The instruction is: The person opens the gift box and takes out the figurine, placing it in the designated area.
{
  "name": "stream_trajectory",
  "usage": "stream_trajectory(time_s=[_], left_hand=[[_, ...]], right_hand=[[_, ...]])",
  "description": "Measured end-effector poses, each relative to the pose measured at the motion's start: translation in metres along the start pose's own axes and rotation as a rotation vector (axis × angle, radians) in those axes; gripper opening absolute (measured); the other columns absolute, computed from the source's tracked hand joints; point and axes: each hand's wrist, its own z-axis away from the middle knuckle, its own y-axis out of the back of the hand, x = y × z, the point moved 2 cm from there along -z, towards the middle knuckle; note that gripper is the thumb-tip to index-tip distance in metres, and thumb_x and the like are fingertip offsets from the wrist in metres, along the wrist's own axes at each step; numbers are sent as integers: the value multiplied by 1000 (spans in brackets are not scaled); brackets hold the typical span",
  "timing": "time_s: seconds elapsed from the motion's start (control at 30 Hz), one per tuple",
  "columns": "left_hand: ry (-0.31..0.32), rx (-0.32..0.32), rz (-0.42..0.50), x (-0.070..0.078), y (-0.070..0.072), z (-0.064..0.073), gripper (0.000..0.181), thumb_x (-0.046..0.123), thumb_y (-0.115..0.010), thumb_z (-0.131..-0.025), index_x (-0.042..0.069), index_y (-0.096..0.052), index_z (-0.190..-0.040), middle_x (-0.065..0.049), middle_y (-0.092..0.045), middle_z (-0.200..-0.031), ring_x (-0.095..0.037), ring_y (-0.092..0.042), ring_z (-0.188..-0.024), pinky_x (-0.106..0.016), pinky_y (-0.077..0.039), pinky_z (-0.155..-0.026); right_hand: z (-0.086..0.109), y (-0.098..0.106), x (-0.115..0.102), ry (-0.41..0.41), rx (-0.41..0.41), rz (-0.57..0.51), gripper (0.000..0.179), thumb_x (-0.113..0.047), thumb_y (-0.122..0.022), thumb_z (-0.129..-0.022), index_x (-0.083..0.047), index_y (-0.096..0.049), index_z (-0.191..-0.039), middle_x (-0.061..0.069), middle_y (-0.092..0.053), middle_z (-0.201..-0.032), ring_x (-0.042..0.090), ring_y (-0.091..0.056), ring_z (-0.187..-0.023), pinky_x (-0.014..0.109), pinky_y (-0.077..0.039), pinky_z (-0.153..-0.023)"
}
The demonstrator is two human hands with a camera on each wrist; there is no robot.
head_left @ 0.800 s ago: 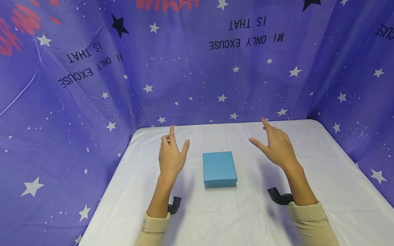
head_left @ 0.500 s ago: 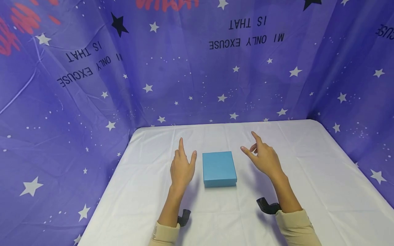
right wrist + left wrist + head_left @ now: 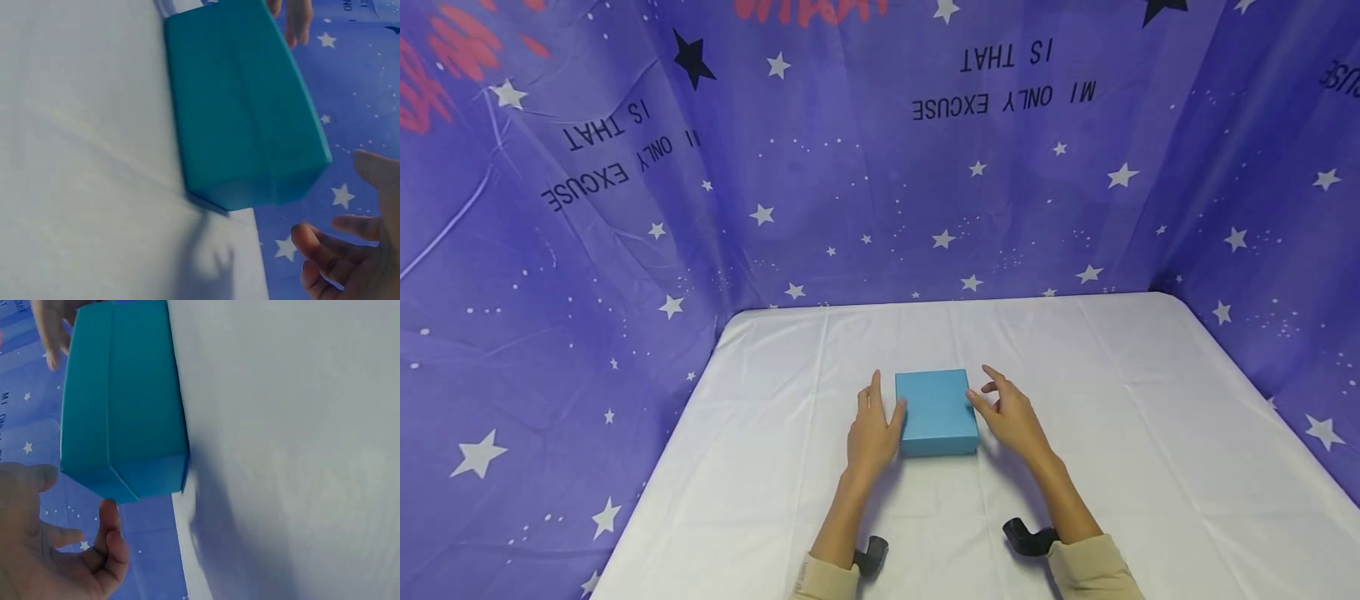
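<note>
Well, cloth (image 3: 550,333): purple-blue and starry, hung at the left, behind and round to the right, with red scrawl (image 3: 463,46) high up and black lettering (image 3: 951,108) upside down.
Desk (image 3: 760,400): covered in white, lightly creased, reaching back to the cloth.
Left sleeve (image 3: 826,581): pale, cuffed below the wrist.
Left hand (image 3: 870,435): just beside the box (image 3: 936,408), at its left side, holding nothing.
Left fingers (image 3: 876,387): parted from the thumb, some bent, some nearly straight; very close to the box in the left wrist view, contact impossible to tell.
Left mount (image 3: 872,557): black, hooked, jutting inward under the wrist.
Box: blue, squarish, flat on the desk between both hands; lid (image 3: 90,394) on.
Right hand (image 3: 1017,419): just beside the box, at its right side, holding nothing.
Right fingers (image 3: 310,242): loosely bent, well parted from the thumb; apart from the box in the right wrist view.
Right mount (image 3: 1028,540): black, bent, also jutting inward.
Right sleeve (image 3: 1093,568): pale, cuffed likewise.
</note>
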Motion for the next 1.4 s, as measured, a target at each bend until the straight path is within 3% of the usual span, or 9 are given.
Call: stream_trajectory(time_s=[0.1,0.2,0.47,0.53,0.6,0.67,0.77,1.2,1.4], left_hand=[[4,-31,38,-1,-4,1,66,43,-42,-96,6,-21,-147,-18,-37,-139,-38,-50,-113,-49,-45,-87],[0,-64,88,-3,-9,1,66,42,-42,-97,4,-21,-146,-18,-33,-143,-37,-40,-125,-50,-37,-97],[-33,-72,153,-5,-19,3,65,38,-41,-98,-5,-23,-143,-25,-30,-143,-39,-31,-130,-51,-27,-104],[-21,-90,158,-5,-19,3,64,37,-41,-98,-5,-23,-143,-24,-30,-144,-38,-29,-131,-50,-26,-105],[-12,-110,166,-6,-20,2,64,37,-40,-98,-4,-22,-144,-23,-29,-145,-37,-28,-132,-49,-24,-106],[-6,-122,166,-7,-21,2,63,36,-41,-98,-3,-22,-144,-22,-29,-145,-36,-28,-132,-48,-25,-107],[-2,-128,164,-8,-23,1,63,37,-41,-98,-1,-23,-144,-21,-30,-145,-34,-28,-132,-47,-25,-107],[-14,-111,206,-4,-22,2,61,34,-43,-97,-3,-26,-143,-20,-33,-144,-35,-32,-131,-48,-28,-105],[-8,-114,204,-4,-23,3,61,32,-43,-97,-4,-26,-143,-20,-33,-144,-35,-32,-131,-47,-27,-105]], right_hand=[[3,-8,4,-3,-9,-26,65,-43,-56,-90,-4,-38,-139,15,-58,-113,13,-46,-59,30,-41,-56],[5,-14,7,-10,-27,-43,66,-42,-55,-91,-2,-36,-141,20,-55,-121,13,-45,-59,29,-40,-56],[7,-24,8,-46,-71,-89,68,-45,-51,-92,-5,-31,-144,20,-49,-132,15,-44,-62,32,-39,-62],[7,-25,8,-64,-84,-99,69,-46,-51,-92,-6,-30,-144,19,-57,-120,15,-43,-59,31,-39,-59],[8,-27,9,-67,-91,-115,69,-46,-52,-92,-6,-30,-144,20,-55,-122,23,-56,-72,35,-46,-69],[8,-28,10,-69,-103,-134,70,-46,-51,-92,-6,-30,-144,21,-54,-124,32,-60,-93,43,-47,-80],[8,-30,12,-80,-116,-173,70,-47,-51,-92,-7,-29,-145,20,-38,-140,40,-40,-123,53,-34,-98],[7,-32,13,-87,-163,-248,72,-42,-53,-92,-5,-23,-146,21,-33,-143,35,-56,-109,46,-46,-88],[10,-30,11,-81,-163,-221,70,-40,-53,-93,-4,-24,-146,21,-37,-141,19,-61,-82,38,-46,-79]])
